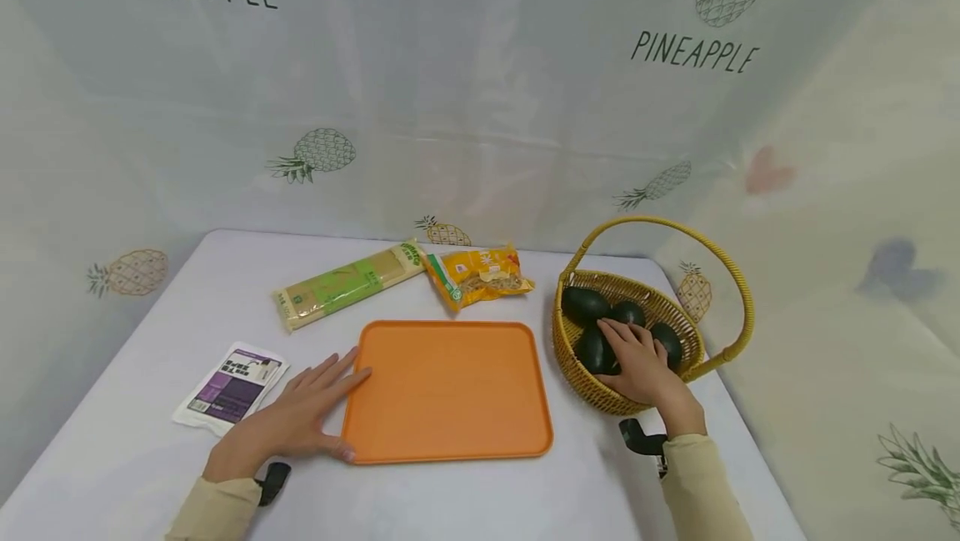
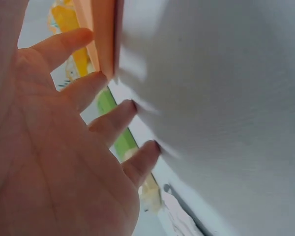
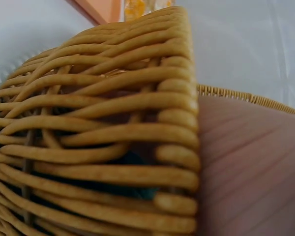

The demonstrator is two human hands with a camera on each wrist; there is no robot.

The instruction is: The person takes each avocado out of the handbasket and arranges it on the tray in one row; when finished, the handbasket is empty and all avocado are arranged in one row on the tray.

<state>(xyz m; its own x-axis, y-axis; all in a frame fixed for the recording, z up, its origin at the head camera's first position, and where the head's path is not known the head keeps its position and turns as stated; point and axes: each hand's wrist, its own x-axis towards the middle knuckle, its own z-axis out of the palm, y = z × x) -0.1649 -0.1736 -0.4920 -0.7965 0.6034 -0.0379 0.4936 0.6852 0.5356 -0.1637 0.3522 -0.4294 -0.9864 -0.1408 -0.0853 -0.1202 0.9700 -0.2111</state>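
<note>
An orange tray [image 1: 448, 391] [image 2: 104, 34] lies flat on the white table. At its left edge my left hand [image 1: 296, 416] [image 2: 59, 132] is spread, fingers apart; thumb and index fingertips touch the rim, other fingertips rest on the table. To the right stands a yellow wicker basket [image 1: 592, 391] [image 3: 98, 103] with several dark green avocados [image 1: 585, 305]. My right hand [image 1: 641, 366] [image 3: 250, 167] reaches over its near rim, thumb and fingers bent around a dark green avocado [image 1: 592, 349]. The basket wall hides those fingertips in the right wrist view.
Behind the tray lie a long green-and-beige packet [image 1: 348, 284] and a yellow-orange bag [image 1: 480, 276]. A white-and-purple packet [image 1: 234, 387] is left of my left hand. The basket's tall handle [image 1: 738, 291] arches out to the right. A pineapple-print sheet hangs behind the table.
</note>
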